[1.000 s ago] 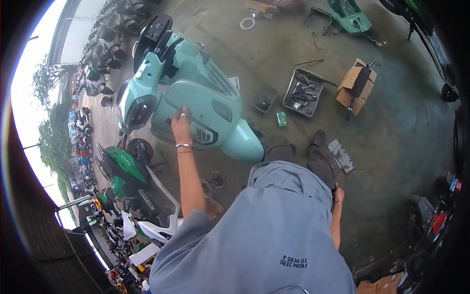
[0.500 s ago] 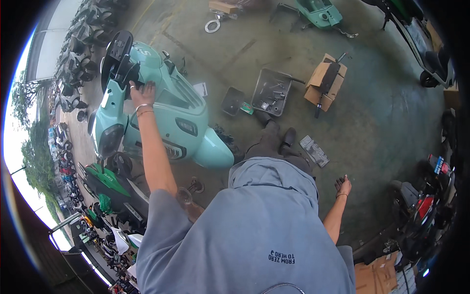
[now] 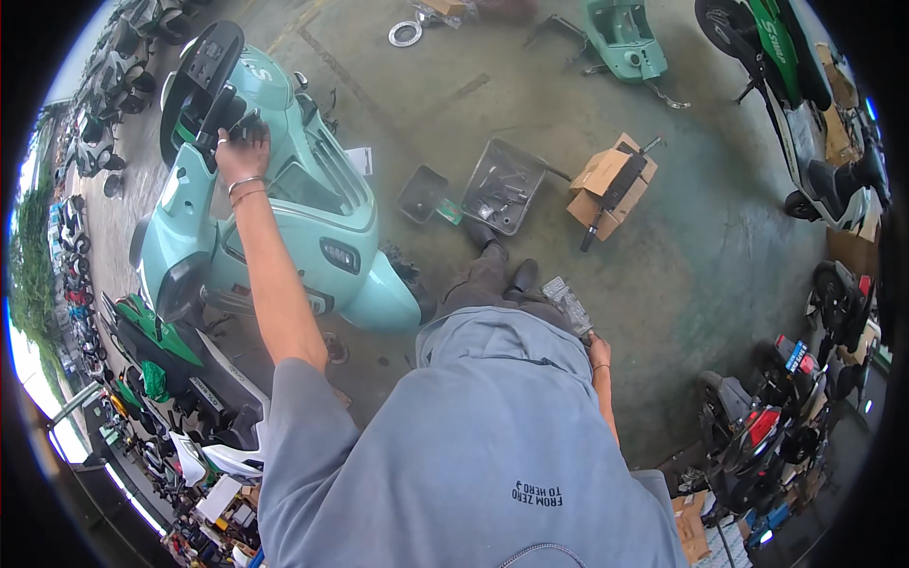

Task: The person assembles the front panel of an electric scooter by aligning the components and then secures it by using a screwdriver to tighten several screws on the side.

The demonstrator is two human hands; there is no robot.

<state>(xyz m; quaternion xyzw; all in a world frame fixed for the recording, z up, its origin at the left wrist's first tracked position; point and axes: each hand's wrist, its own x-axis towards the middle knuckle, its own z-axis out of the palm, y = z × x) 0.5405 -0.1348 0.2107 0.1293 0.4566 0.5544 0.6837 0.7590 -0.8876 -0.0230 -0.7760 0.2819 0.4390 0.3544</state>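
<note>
A mint-green scooter (image 3: 284, 222) stands at my left, its dark headlight (image 3: 180, 286) towards me and a long black part (image 3: 204, 80), seat-like, at its far side. With my left arm stretched out, my left hand (image 3: 243, 156) is closed over the dark handlebar (image 3: 225, 118) behind the green front housing; its fingertips are partly hidden. My right hand (image 3: 599, 351) hangs low beside my thigh, close in the picture to a grey patterned flat piece (image 3: 566, 303) on the floor. Its fingers are too small and hidden to read.
On the floor ahead lie a tool tray (image 3: 509, 180), a small dark bin (image 3: 423, 194) and an opened cardboard box (image 3: 611, 189) with a black bar across it. A green body panel (image 3: 623, 47) is farther off. Other scooters (image 3: 772, 417) stand right and left.
My view has shifted, and the scooter sits farther left and higher in it. My left hand stays on the scooter; my right hand has come in from the side to my thigh.
</note>
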